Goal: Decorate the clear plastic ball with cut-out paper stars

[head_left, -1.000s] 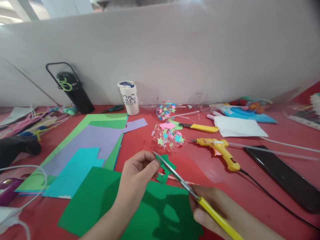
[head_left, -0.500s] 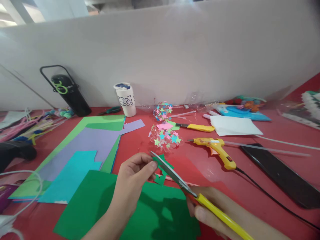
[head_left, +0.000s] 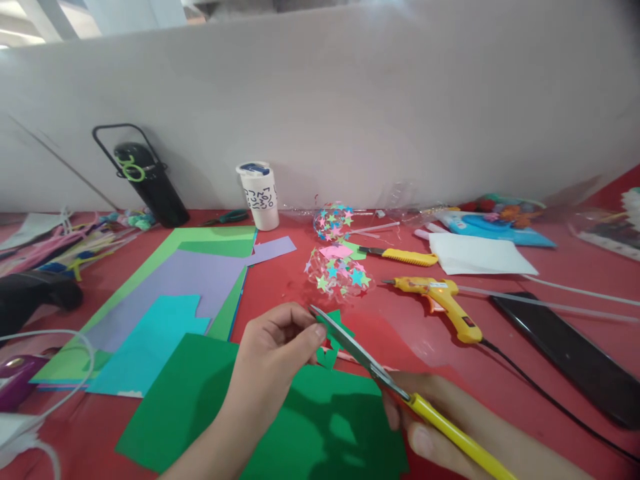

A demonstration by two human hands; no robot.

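Observation:
Thumb and fingers of my left hand (head_left: 280, 353) are closed in a pinch at the edge of a small green paper piece (head_left: 345, 325) with cut edges. My right hand (head_left: 435, 407) grips a pair of scissors (head_left: 363, 353) with a yellow handle. Their blades slant up and left across the green piece, the tips close to my left thumb. The blades look nearly together, and what lies between them is hard to see. Below both hands lies a large green sheet (head_left: 185, 387), with the hands' shadow on it.
Beyond the hands are star-covered clear balls (head_left: 340, 277), a yellow cutter knife (head_left: 407, 256) and a yellow glue gun (head_left: 440, 293) with its cord. Coloured sheets (head_left: 210, 270) are stacked left. A white cup (head_left: 260, 200) and black bottle (head_left: 157, 193) stand by the wall. A black phone-like slab (head_left: 565, 360) lies right.
The whole view has shifted slightly, so everything appears a little further right. Both hands keep nearly the same pose around the scissors and the green piece.

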